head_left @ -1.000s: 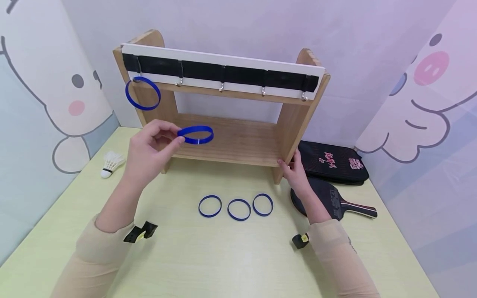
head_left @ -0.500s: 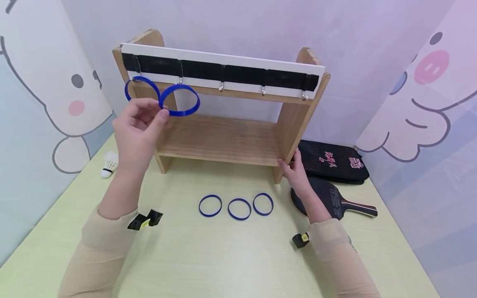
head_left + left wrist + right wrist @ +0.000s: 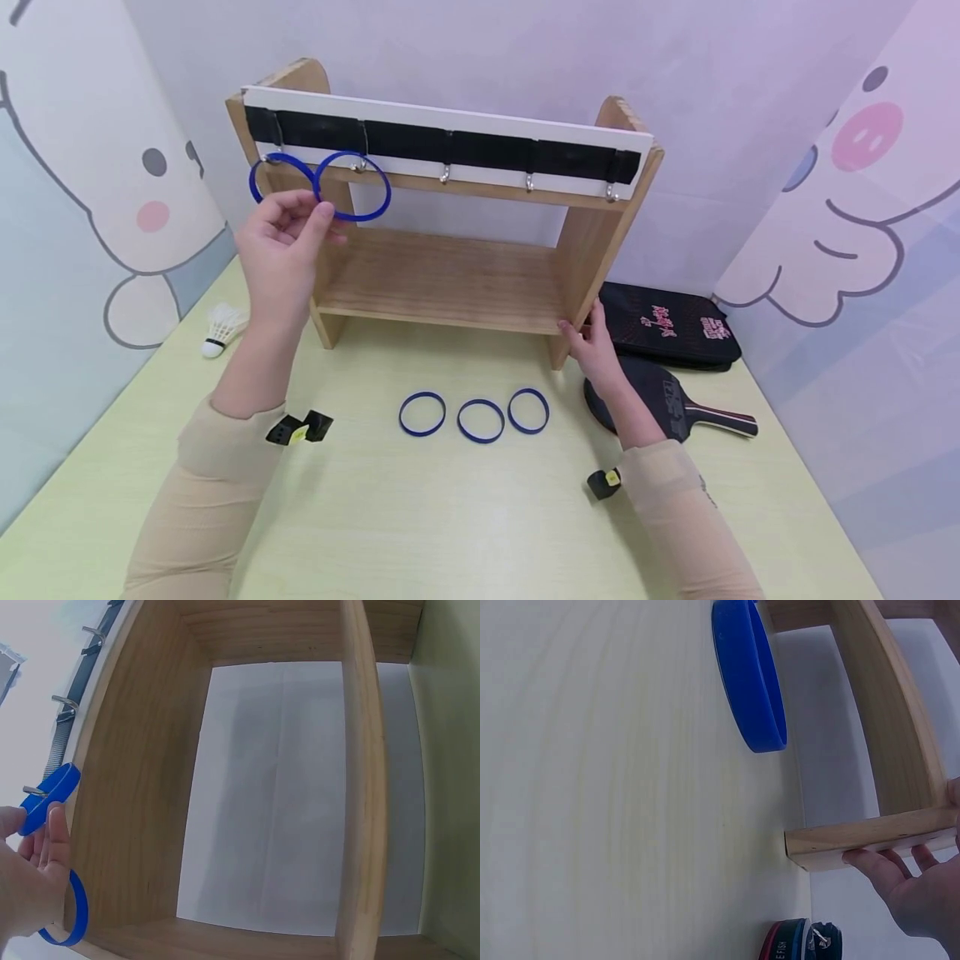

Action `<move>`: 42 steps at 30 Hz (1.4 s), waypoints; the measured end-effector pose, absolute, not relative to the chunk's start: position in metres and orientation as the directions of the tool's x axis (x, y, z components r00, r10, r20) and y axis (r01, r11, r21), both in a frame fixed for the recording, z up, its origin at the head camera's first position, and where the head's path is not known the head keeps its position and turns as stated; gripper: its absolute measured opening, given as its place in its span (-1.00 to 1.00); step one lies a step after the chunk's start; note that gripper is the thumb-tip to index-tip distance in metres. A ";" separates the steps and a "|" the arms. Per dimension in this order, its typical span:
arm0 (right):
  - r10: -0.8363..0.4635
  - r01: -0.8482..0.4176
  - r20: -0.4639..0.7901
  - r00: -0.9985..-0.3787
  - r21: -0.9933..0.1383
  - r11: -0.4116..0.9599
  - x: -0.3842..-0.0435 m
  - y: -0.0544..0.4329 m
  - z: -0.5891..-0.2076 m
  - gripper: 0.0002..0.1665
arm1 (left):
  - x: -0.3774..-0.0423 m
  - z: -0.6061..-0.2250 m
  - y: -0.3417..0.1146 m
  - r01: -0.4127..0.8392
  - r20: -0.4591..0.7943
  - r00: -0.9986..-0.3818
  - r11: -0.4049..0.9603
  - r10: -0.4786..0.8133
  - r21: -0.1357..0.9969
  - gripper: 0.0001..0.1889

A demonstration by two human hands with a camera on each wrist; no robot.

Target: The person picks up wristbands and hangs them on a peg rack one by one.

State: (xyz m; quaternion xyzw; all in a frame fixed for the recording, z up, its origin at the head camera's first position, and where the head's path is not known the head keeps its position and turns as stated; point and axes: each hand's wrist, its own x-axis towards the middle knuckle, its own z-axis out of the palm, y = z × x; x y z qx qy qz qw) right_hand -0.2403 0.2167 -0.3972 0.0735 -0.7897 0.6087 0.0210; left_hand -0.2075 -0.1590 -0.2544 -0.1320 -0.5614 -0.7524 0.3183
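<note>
1. Raised from in front of the lower shelf (image 3: 450, 282) a second ago, one blue band (image 3: 64, 782) is pinched in my left grip (image 3: 279, 232), its loop framing the second hook from the left (image 3: 357, 167).
2. Seating it there appears the step in hand; next calls for lowering the loop until the hook bears it. Whether it has caught, I cannot tell.
3. Just beside, another band (image 3: 82, 907) hangs at the rack's left end.
4. Three bands (image 3: 481, 442) lie unmoved on the bench (image 3: 487, 517).
5. My right grip (image 3: 596, 354) clasps the wooden rack (image 3: 592, 221).

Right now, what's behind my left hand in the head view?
A hung blue ring, its upper arc showing, and part of the wooden rack; the left hand covers the ring's lower part there.
</note>
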 end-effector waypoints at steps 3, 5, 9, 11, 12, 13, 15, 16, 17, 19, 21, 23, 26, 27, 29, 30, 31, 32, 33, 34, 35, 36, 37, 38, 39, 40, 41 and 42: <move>-0.100 -0.143 0.122 -0.988 -0.958 0.247 -0.234 0.213 -0.389 -0.15 | -0.207 -0.257 -0.158 0.600 0.533 -0.774 -0.128 -0.340 0.790 -0.81; -0.102 -0.143 0.121 -0.987 -0.957 0.252 -0.230 0.211 -0.384 -0.16 | -0.206 -0.259 -0.158 0.586 0.522 -0.781 -0.111 -0.342 0.803 -0.81; -0.101 -0.141 0.118 -0.988 -0.956 0.258 -0.228 0.210 -0.381 -0.17 | -0.204 -0.264 -0.155 0.575 0.518 -0.789 -0.102 -0.330 0.812 -0.79; -0.101 -0.141 0.119 -0.988 -0.956 0.257 -0.228 0.210 -0.381 -0.17 | -0.203 -0.266 -0.155 0.573 0.519 -0.792 -0.097 -0.322 0.814 -0.77; -0.101 -0.141 0.119 -0.988 -0.956 0.256 -0.228 0.209 -0.381 -0.17 | -0.203 -0.267 -0.155 0.571 0.518 -0.794 -0.095 -0.319 0.815 -0.77; -0.099 -0.140 0.118 -0.988 -0.956 0.256 -0.228 0.209 -0.381 -0.17 | -0.203 -0.268 -0.155 0.569 0.518 -0.795 -0.091 -0.315 0.818 -0.76; -0.098 -0.139 0.118 -0.988 -0.957 0.255 -0.228 0.209 -0.381 -0.17 | -0.202 -0.271 -0.155 0.565 0.517 -0.798 -0.085 -0.308 0.821 -0.75; -0.098 -0.140 0.119 -0.988 -0.957 0.254 -0.228 0.209 -0.381 -0.17 | -0.201 -0.272 -0.155 0.558 0.513 -0.803 -0.082 -0.302 0.826 -0.73; -0.097 -0.139 0.118 -0.988 -0.957 0.256 -0.228 0.209 -0.381 -0.17 | -0.201 -0.274 -0.156 0.552 0.510 -0.809 -0.079 -0.294 0.830 -0.72; -0.097 -0.137 0.116 -0.989 -0.956 0.259 -0.228 0.210 -0.381 -0.16 | -0.199 -0.278 -0.156 0.538 0.505 -0.819 -0.058 -0.273 0.841 -0.71; -0.099 -0.139 0.117 -0.988 -0.956 0.257 -0.228 0.210 -0.381 -0.16 | -0.198 -0.283 -0.156 0.518 0.497 -0.830 -0.022 -0.253 0.855 -0.70; -0.101 -0.138 0.115 -0.988 -0.957 0.257 -0.228 0.210 -0.381 -0.16 | -0.197 -0.287 -0.156 0.498 0.489 -0.841 0.024 -0.232 0.867 -0.71; -0.101 -0.138 0.116 -0.988 -0.957 0.255 -0.228 0.210 -0.381 -0.16 | -0.196 -0.295 -0.154 0.454 0.473 -0.859 0.133 -0.199 0.881 -0.71; -0.100 -0.137 0.115 -0.988 -0.957 0.256 -0.227 0.210 -0.381 -0.16 | -0.196 -0.298 -0.153 0.436 0.465 -0.865 0.174 -0.187 0.883 -0.70; -0.100 -0.138 0.116 -0.988 -0.956 0.257 -0.228 0.210 -0.381 -0.16 | -0.196 -0.304 -0.153 0.405 0.448 -0.880 0.239 -0.161 0.882 -0.68; -0.099 -0.139 0.117 -0.988 -0.956 0.257 -0.228 0.210 -0.381 -0.16 | -0.197 -0.308 -0.152 0.393 0.440 -0.886 0.270 -0.145 0.879 -0.67; -0.099 -0.140 0.118 -0.988 -0.956 0.257 -0.228 0.210 -0.381 -0.16 | -0.197 -0.311 -0.152 0.381 0.430 -0.894 0.288 -0.129 0.878 -0.66; -0.100 -0.140 0.118 -0.988 -0.956 0.256 -0.228 0.210 -0.381 -0.15 | -0.197 -0.315 -0.152 0.371 0.420 -0.901 0.306 -0.112 0.877 -0.66; -0.101 -0.141 0.119 -0.988 -0.957 0.253 -0.228 0.210 -0.381 -0.15 | -0.198 -0.318 -0.151 0.363 0.413 -0.906 0.329 -0.094 0.872 -0.66; -0.101 -0.142 0.120 -0.988 -0.957 0.252 -0.228 0.210 -0.381 -0.15 | -0.198 -0.321 -0.151 0.358 0.405 -0.911 0.344 -0.074 0.868 -0.66; -0.101 -0.142 0.120 -0.988 -0.957 0.252 -0.228 0.210 -0.381 -0.15 | -0.199 -0.325 -0.151 0.353 0.399 -0.915 0.362 -0.056 0.863 -0.66; -0.100 -0.141 0.119 -0.988 -0.958 0.251 -0.228 0.210 -0.381 -0.15 | -0.199 -0.328 -0.152 0.349 0.391 -0.920 0.382 -0.036 0.856 -0.66; -0.100 -0.139 0.117 -0.988 -0.958 0.252 -0.228 0.210 -0.381 -0.15 | -0.199 -0.331 -0.151 0.343 0.382 -0.924 0.402 -0.017 0.849 -0.66; -0.099 -0.139 0.117 -0.988 -0.957 0.253 -0.228 0.210 -0.381 -0.15 | -0.200 -0.335 -0.151 0.340 0.376 -0.926 0.428 0.001 0.837 -0.65; -0.098 -0.138 0.117 -0.988 -0.957 0.254 -0.228 0.210 -0.381 -0.15 | -0.200 -0.338 -0.151 0.337 0.370 -0.929 0.456 0.019 0.824 -0.65; -0.098 -0.137 0.116 -0.988 -0.957 0.255 -0.228 0.210 -0.381 -0.16 | -0.200 -0.341 -0.151 0.332 0.359 -0.933 0.478 0.037 0.813 -0.64; -0.098 -0.137 0.115 -0.989 -0.957 0.255 -0.228 0.210 -0.381 -0.16 | -0.200 -0.344 -0.150 0.327 0.348 -0.936 0.506 0.056 0.798 -0.63; -0.097 -0.136 0.115 -0.989 -0.957 0.255 -0.228 0.210 -0.381 -0.16 | -0.200 -0.347 -0.150 0.323 0.335 -0.939 0.527 0.076 0.786 -0.62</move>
